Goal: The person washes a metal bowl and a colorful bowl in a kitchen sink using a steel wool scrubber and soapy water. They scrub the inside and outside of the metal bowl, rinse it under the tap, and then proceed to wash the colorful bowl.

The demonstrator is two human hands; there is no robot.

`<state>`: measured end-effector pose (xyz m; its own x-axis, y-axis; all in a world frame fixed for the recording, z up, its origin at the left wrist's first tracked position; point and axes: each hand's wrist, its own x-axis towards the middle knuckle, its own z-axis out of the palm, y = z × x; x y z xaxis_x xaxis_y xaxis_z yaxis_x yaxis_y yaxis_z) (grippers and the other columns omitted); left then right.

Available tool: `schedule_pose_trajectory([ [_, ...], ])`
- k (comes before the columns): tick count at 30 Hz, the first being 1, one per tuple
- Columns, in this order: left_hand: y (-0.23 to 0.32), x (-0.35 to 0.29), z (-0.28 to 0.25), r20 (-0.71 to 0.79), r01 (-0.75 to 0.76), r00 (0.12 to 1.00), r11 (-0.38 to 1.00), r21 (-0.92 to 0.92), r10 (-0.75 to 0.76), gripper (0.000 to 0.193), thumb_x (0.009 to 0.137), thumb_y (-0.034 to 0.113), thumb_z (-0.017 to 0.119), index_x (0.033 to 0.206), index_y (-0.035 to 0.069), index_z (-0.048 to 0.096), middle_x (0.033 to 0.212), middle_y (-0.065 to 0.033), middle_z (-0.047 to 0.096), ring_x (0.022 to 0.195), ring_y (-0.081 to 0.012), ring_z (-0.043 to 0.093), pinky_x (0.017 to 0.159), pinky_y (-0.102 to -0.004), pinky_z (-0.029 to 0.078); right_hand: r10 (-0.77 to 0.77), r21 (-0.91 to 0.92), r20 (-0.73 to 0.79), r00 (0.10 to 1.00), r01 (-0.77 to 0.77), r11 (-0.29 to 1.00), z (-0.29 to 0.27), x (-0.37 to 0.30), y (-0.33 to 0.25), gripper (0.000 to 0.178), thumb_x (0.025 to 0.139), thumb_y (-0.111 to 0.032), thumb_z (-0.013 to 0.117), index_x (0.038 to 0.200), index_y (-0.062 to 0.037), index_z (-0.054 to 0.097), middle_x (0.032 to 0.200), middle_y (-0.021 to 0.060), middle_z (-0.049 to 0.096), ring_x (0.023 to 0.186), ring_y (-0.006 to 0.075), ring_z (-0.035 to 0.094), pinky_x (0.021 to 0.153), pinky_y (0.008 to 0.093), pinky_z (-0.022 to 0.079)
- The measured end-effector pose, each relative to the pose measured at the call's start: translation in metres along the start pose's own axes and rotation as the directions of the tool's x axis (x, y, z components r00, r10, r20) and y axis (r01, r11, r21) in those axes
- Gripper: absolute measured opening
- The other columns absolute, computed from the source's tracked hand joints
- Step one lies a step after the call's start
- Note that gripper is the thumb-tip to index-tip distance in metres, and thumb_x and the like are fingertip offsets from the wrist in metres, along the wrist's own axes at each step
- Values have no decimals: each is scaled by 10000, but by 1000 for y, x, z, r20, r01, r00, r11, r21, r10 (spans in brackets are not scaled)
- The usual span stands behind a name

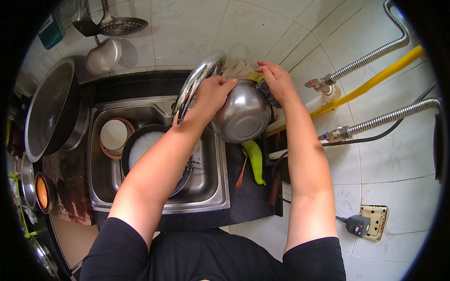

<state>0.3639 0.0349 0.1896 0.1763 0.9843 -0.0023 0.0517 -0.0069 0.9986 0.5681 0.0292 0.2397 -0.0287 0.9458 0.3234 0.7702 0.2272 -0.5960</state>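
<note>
The left hand (pixel 212 96) grips the bowl (pixel 241 114) at its upper left side, thumb and fingers closed on the metal; the right hand (pixel 279 84) is half-curled at the bowl's far right side, a dark scrubber (pixel 267 93) between it and the bowl, though I cannot tell whether the fingers grip it or only press on it. The bowl is tipped over near the desk's (pixel 248 206) far right corner, its base turned toward the person; whether it touches the desk is hidden. Smooth, rounded metal could slip if the left hand's hold loosens or is wet, and a hard push from the right might roll it leftward into the sink (pixel 225 180). The tap (pixel 191 84) arches close over the left wrist, so lifting that arm sharply could knock it. Just nearer the desk's front edge lie a green pepper (pixel 254 161) and a spoon (pixel 241 174); a dropped bowl would probably hit them first. Farther left, the sink holds a pan (pixel 126 155) of suds and a white dish (pixel 113 135), which a falling bowl could chip.
</note>
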Motion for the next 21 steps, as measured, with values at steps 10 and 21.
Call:
schedule_pose_trajectory([
  [10,2,-21,-9,35,-12,999,997,-70,14,302,842,298,634,814,-3,618,672,-32,567,608,-113,503,557,-277,408,-4,-310,-316,949,-100,945,1,-8,-20,404,842,-378,578,1138,-104,578,1305,100,485,1139,286,497,909,377,423],
  [21,-37,-118,-59,74,74,994,997,36,-77,318,793,308,676,802,-7,641,693,-76,632,617,-121,560,579,-281,445,-355,-230,12,935,348,909,35,-128,-104,277,779,-201,600,1002,-42,556,1146,157,529,1068,360,474,907,427,401],
])
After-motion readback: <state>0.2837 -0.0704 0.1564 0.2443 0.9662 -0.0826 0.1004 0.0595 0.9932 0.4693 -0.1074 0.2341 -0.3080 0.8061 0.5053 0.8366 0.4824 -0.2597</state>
